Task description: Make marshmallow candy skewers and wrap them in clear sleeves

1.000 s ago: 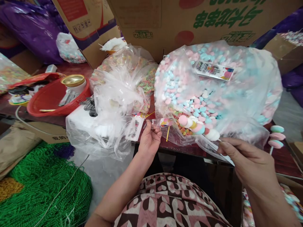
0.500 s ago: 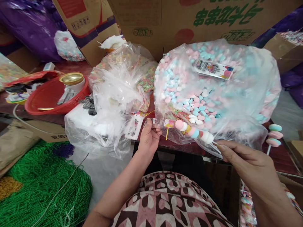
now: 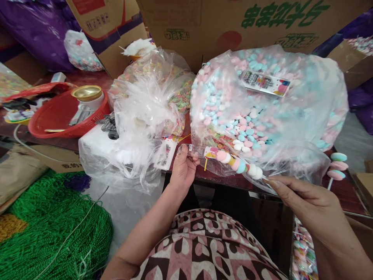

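Note:
Between my hands stretches a marshmallow skewer, its pink, white and blue pieces in a row with some yellow and red ones. My right hand pinches the bare white stick at the skewer's right end. At the other end, my left hand grips a clear printed wrapper, whose printed part meets the first pink marshmallow. How far the skewer sits inside the wrapper I cannot tell. Just beyond lies a big clear bag of pastel marshmallows with a stack of printed wrappers on it.
Left of the big bag are a bag of ring-shaped candies and crumpled clear plastic. A red basket holds a gold-lidded can. Three marshmallows on a stick stand at right. Green cord lies below left; cardboard boxes stand behind.
Both hands keep their holds, and the skewer has barely moved, its right end slightly lower. The whole view has shifted a little.

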`<state>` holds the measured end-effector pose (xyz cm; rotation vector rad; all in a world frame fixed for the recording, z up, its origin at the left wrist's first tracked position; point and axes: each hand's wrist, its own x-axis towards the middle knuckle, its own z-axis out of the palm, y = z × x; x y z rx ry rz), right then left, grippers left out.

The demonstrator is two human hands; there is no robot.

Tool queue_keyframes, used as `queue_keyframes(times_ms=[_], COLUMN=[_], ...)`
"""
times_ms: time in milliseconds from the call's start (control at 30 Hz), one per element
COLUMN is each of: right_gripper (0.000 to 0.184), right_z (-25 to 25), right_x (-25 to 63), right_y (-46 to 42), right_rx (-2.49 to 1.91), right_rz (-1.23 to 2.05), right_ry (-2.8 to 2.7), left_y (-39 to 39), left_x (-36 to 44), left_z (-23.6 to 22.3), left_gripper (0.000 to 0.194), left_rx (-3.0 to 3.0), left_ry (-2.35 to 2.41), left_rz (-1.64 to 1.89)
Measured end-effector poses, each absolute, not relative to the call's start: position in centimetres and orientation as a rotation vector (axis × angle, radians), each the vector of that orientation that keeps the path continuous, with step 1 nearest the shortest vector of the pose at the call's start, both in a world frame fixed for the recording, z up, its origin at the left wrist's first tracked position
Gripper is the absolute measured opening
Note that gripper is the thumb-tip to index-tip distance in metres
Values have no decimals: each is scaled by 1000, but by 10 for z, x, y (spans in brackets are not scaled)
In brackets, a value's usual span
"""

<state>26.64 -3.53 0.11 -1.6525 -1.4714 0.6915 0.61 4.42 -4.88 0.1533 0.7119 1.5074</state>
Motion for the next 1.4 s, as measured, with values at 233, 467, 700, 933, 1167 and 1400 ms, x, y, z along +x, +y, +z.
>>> queue_keyframes(times_ms=[233, 467, 700, 933, 1167, 1400], right_gripper=[29, 34, 30, 30, 29, 22], right_z=[11, 7, 1, -9, -22, -29], right_x=[271, 267, 260, 252, 246, 244], right_y=[-33, -34, -35, -35, -39, -43], right_rx=[-1664, -1632, -1622, -1623, -1550, -1545], right_rz=[777, 810, 836, 913, 895, 721], right_ry=[-1534, -1657, -1613, -1485, -1474, -1526], left_y=[46, 52, 48, 48, 47, 46], left_x=[3, -4, 1, -2, -2, -2], left_z=[-47, -44, -43, -38, -33, -35], left_gripper=[35, 42, 42, 40, 37, 36], left_rx=[281, 324, 331, 411, 483, 512], left_ry=[776, 810, 790, 879, 912, 924], left_rz=[1493, 1504, 1500, 1592, 1631, 1639])
